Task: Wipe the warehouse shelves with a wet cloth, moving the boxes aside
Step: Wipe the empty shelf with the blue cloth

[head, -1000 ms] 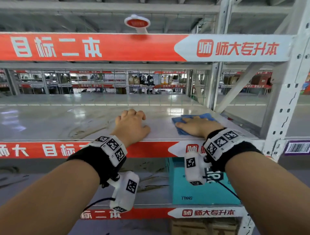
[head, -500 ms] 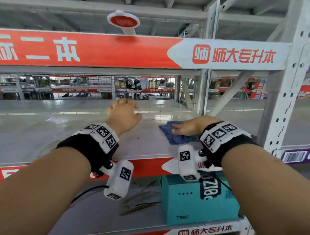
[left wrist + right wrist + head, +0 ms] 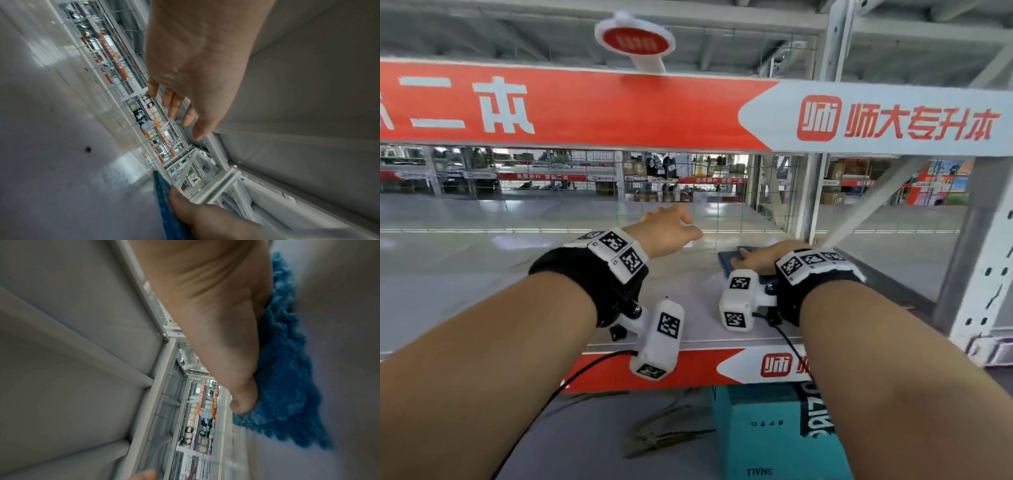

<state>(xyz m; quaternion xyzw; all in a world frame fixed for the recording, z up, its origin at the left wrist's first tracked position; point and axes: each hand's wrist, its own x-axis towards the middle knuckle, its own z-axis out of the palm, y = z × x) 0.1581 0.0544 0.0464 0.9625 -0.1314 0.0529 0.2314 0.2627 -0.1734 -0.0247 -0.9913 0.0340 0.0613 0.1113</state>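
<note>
Honestly that blue cloth point(image 3: 736, 258) near the shelf's point(image 3: 688, 308) back right corner looks soft, floppy and light, so flat-palm pressure beats pinching: right hand point(image 3: 760, 258) presses it fingers-flat, left hand point(image 3: 667, 231) hovers loosely open, empty.

Each bare forearm carries a black wrist strap point(image 3: 589, 274) topped with white marker blocks. A white camera point(image 3: 659, 337) hangs beneath each strap, trailing a black cable point(image 3: 558, 387).
</note>
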